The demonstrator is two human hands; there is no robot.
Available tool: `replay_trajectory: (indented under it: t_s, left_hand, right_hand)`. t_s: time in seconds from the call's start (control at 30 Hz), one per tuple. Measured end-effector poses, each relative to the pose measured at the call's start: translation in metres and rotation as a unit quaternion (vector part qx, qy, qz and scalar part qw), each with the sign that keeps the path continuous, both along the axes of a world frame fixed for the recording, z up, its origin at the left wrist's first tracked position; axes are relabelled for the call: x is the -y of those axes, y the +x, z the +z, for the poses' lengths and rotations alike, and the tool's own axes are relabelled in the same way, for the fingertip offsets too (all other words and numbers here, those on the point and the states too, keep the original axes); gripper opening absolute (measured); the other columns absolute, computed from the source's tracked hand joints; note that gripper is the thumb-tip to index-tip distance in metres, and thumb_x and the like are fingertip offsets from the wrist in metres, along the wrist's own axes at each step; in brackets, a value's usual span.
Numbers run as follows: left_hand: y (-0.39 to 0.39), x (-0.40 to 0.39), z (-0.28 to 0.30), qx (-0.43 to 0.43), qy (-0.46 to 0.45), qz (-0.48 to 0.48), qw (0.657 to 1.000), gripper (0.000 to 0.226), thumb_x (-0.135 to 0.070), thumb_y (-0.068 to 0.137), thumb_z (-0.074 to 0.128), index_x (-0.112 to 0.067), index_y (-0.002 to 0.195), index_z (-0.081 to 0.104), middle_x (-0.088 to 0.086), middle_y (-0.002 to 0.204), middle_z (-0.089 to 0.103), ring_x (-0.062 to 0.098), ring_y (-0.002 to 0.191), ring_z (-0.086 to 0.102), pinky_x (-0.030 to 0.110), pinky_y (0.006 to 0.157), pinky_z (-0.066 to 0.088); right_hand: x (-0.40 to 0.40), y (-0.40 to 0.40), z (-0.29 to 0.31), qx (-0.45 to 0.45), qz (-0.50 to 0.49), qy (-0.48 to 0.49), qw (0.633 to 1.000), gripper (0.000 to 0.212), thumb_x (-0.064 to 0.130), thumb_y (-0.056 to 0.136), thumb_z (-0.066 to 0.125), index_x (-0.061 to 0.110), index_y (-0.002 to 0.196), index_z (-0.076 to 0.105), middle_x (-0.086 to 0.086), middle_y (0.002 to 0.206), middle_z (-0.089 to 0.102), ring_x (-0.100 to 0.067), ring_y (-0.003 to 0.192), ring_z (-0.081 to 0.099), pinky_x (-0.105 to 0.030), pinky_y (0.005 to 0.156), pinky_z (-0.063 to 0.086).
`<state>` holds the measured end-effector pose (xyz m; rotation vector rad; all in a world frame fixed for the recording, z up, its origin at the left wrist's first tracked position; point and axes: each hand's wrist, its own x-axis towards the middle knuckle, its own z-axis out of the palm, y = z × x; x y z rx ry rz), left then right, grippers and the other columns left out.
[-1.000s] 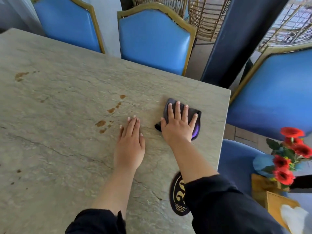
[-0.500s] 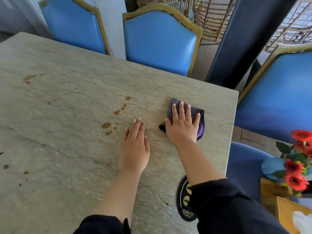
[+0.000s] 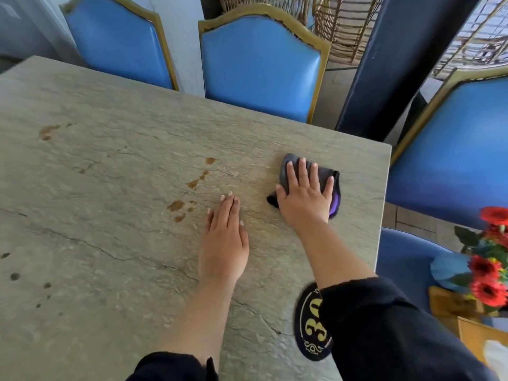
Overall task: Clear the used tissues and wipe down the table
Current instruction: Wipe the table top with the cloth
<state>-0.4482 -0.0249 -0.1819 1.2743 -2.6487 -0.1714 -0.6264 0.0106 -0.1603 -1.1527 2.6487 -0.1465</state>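
left hand [image 3: 224, 244]: flat, palm down, fingers straight and together, arm reaching forward
right hand [image 3: 303, 200]: flat, palm down, fingers spread and straight, pressing
sleeves: dark, pushed back on both forearms

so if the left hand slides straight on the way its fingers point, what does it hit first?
Likely nothing: the left hand points up-table, passing right of the brown stains and left of the cloth; bare tabletop up to the far edge.
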Motion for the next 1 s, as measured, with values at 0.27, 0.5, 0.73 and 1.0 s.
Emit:
replay_trajectory:
  t_s: [0.27, 0.5, 0.73, 1.0]
  left_hand:
    - [0.001, 0.004, -0.001, -0.022, -0.001, -0.009, 1.0, 0.054, -0.025, 0.097, 0.022, -0.008, 0.146, 0.036, 0.003, 0.157, 0.027, 0.017, 0.146, 0.021, 0.037, 0.119, 0.016]
    - [0.003, -0.004, 0.0, -0.021, -0.002, -0.006, 1.0, 0.052, -0.025, 0.099, 0.023, -0.009, 0.147, 0.035, 0.003, 0.157, 0.027, 0.018, 0.146, 0.022, 0.039, 0.119, 0.016]
    - [0.0, 0.001, -0.004, -0.04, 0.015, -0.015, 0.999, 0.05, -0.018, 0.1, 0.032, -0.011, 0.149, 0.029, 0.001, 0.159, 0.021, 0.015, 0.148, 0.013, 0.038, 0.121, 0.011]
    - [0.011, 0.013, 0.024, -0.272, 0.262, 0.071, 0.923, 0.039, -0.002, 0.098, 0.037, -0.01, 0.131, 0.055, 0.003, 0.143, 0.047, 0.019, 0.136, 0.04, 0.022, 0.108, 0.026]
  right_hand:
    - [-0.076, 0.087, -0.001, -0.014, 0.106, -0.058, 0.993, 0.062, 0.053, 0.096, 0.019, 0.033, 0.153, 0.003, 0.003, 0.162, -0.004, -0.022, 0.148, -0.008, -0.059, 0.115, -0.004]
    - [-0.104, 0.042, -0.001, -0.037, -0.005, -0.011, 0.999, 0.064, 0.062, 0.094, 0.015, 0.039, 0.151, -0.002, 0.005, 0.161, -0.008, -0.027, 0.148, -0.012, -0.068, 0.11, -0.01]
    - [-0.021, 0.02, 0.005, -0.004, -0.007, 0.008, 1.0, 0.062, 0.055, 0.096, 0.015, 0.037, 0.151, -0.006, 0.006, 0.16, -0.016, -0.027, 0.146, -0.019, -0.066, 0.109, -0.011]
    - [-0.045, 0.075, 0.024, 0.214, 0.16, -0.092, 0.959, 0.05, 0.035, 0.101, 0.034, 0.03, 0.15, 0.027, 0.007, 0.161, 0.008, -0.014, 0.149, -0.001, -0.041, 0.119, -0.006]
